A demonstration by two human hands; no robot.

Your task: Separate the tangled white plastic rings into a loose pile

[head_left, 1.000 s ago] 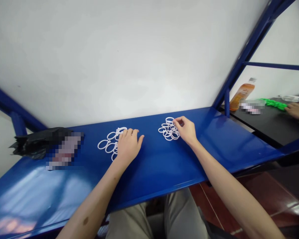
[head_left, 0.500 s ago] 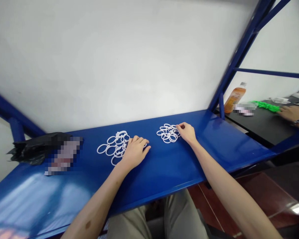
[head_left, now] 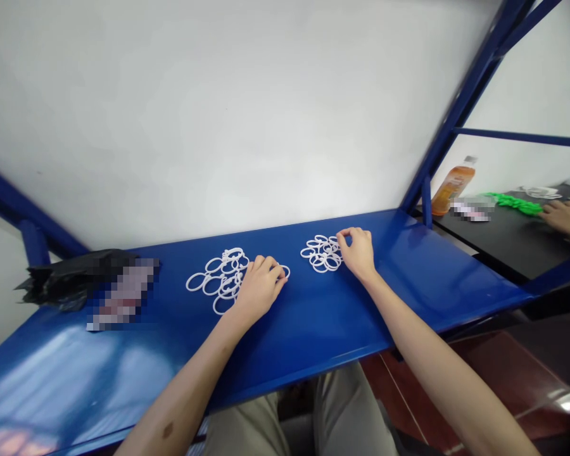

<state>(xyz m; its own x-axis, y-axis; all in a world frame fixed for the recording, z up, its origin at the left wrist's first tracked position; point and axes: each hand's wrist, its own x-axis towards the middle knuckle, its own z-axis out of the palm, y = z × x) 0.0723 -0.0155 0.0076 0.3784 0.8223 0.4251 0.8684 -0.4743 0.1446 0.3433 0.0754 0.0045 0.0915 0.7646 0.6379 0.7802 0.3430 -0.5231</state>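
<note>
Several thin white rings (head_left: 228, 280) lie bunched on the blue table (head_left: 308, 329), left of centre. My left hand (head_left: 262, 286) rests over the right side of this bunch, fingers bent and thumb closed in. One white ring (head_left: 287, 271) sticks out past its fingertips, pinched there. A smaller, overlapping group of white rings (head_left: 323, 258) lies to the right. At that group's right edge, my right hand (head_left: 358, 251) has thumb and index finger pressed together. Whatever may be between those fingertips is too small to make out.
A black plastic bag (head_left: 76, 272) and a blurred-out packet (head_left: 123, 294) lie at the table's left. Blue frame bars (head_left: 449, 126) rise at the right. Beyond them, a black table (head_left: 494, 237) holds an orange bottle (head_left: 453, 188), a green chain (head_left: 515, 204) and another person's hand (head_left: 567, 216).
My right hand has risen slightly, its fingertips still pinched. My left fingers have curled in, and a white ring now shows further out beyond them. Both ring groups stay in place.
</note>
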